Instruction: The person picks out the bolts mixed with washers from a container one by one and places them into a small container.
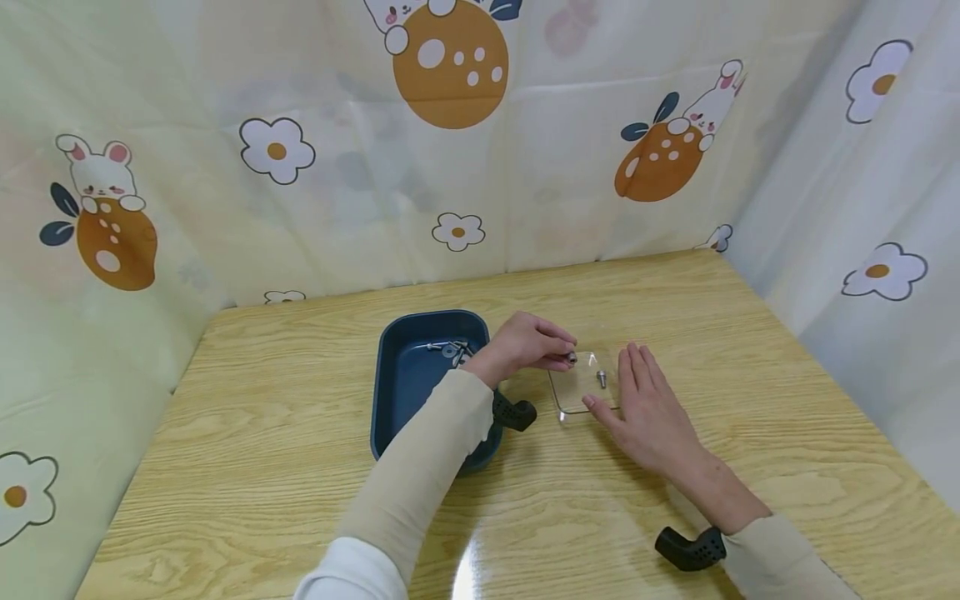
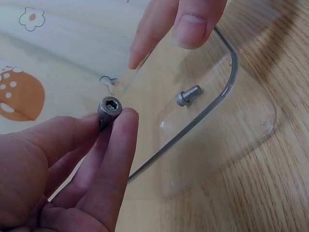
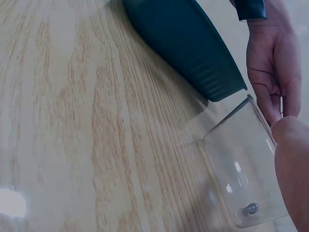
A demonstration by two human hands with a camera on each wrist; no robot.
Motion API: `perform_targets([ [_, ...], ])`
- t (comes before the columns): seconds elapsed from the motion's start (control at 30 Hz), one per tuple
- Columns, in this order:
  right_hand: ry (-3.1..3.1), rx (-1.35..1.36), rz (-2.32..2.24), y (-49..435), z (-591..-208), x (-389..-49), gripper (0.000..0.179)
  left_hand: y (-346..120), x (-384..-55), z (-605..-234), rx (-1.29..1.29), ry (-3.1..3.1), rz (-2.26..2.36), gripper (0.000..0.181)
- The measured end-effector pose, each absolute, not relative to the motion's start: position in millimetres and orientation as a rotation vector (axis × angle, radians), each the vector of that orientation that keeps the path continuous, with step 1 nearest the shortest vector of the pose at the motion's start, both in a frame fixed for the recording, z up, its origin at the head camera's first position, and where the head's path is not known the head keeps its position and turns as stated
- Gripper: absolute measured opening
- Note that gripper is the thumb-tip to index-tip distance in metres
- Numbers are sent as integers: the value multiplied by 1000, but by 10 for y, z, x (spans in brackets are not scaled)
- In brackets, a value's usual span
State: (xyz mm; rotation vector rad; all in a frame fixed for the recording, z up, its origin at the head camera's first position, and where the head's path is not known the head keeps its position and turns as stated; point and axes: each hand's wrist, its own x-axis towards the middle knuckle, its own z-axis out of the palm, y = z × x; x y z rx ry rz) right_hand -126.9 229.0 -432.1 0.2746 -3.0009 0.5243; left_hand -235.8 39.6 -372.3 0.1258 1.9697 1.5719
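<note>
Left grip pinches bolt; straight-fingered right grip beside clear box; sleeve obstructs bin, parts unclear.

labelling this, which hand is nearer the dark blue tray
Left: the left hand is just beyond the right rim of the dark blue tray; the right hand is farther, at the right side of the clear container.

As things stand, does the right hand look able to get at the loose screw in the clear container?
Probably yes: the right hand is beside the clear container, which appears open on top, and no hand covers the loose screw. The left hand, to one side, pinches another screw.
</note>
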Motion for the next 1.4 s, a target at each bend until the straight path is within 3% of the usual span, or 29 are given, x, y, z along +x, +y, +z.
perform_targets([
  [0.67, -2995, 295, 549, 2308, -4368, -1265, 92, 737, -2251, -3726, 123, 2130, 1506, 18],
  [1.4, -2976, 289, 550, 2281, -4340, -1257, 92, 526, -2329, -3665, 105, 2028, 1574, 22],
])
